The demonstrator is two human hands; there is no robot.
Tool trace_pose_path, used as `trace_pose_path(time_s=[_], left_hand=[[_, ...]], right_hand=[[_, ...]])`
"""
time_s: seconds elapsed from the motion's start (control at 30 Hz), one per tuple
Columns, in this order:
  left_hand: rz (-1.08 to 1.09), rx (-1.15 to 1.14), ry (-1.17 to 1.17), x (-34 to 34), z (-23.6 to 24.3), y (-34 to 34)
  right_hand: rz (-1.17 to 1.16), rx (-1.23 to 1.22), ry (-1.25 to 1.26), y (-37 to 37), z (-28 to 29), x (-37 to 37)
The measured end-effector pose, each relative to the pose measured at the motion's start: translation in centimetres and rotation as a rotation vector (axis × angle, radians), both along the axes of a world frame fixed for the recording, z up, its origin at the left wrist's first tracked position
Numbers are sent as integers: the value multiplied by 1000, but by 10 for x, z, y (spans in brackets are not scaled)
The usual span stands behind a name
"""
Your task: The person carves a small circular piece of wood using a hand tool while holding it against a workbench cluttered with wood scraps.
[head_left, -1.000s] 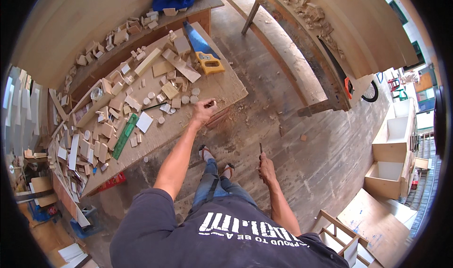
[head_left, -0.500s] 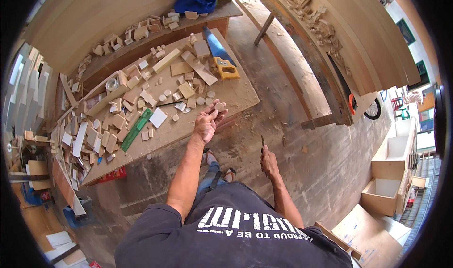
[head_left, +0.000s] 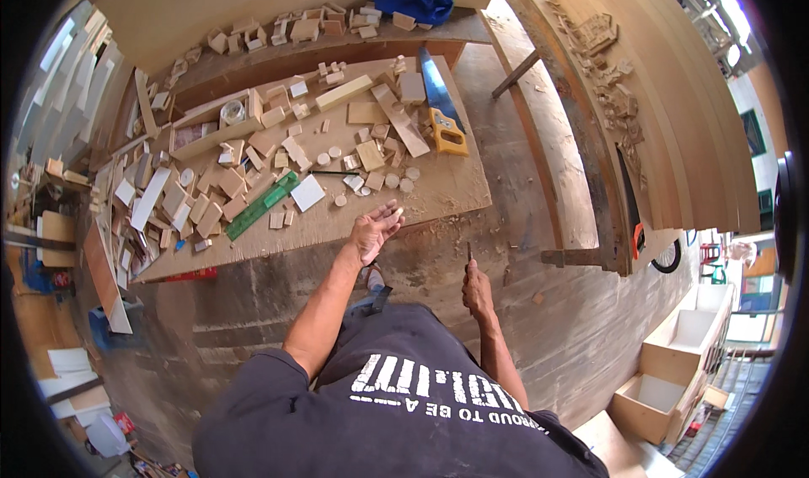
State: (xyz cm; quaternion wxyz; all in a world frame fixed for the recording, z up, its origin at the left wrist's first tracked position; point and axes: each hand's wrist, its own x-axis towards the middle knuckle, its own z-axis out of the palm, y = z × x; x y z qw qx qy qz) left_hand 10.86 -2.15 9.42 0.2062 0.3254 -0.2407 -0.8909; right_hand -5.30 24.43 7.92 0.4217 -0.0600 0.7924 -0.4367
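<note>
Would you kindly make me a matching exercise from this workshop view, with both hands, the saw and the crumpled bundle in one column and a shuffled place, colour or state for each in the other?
Column one
1. Left hand
2. Right hand
3. Saw
4. Crumpled bundle

Column two
A. Blue and yellow, lying on the worktable
B. Holding a small pale piece at the fingertips
C. Bright blue, on the ledge behind the worktable
D. Closed around a thin dark tool

Right pairs: 1-B, 2-D, 3-A, 4-C
</note>
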Motion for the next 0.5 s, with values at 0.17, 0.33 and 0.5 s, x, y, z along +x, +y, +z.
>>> trace_pose_path(time_s=[0.17,0.33,0.5], left_hand=[[-164,-196,-385,25,-43,-5],[-301,-917,-804,8,-48,-28],[-8,-1536,-831,-11,-54,-42]], right_hand=[[-128,99,-61,20,-1,-11],[-201,119,-110,32,-12,-16],[-91,82,-42,25,-29,-42]])
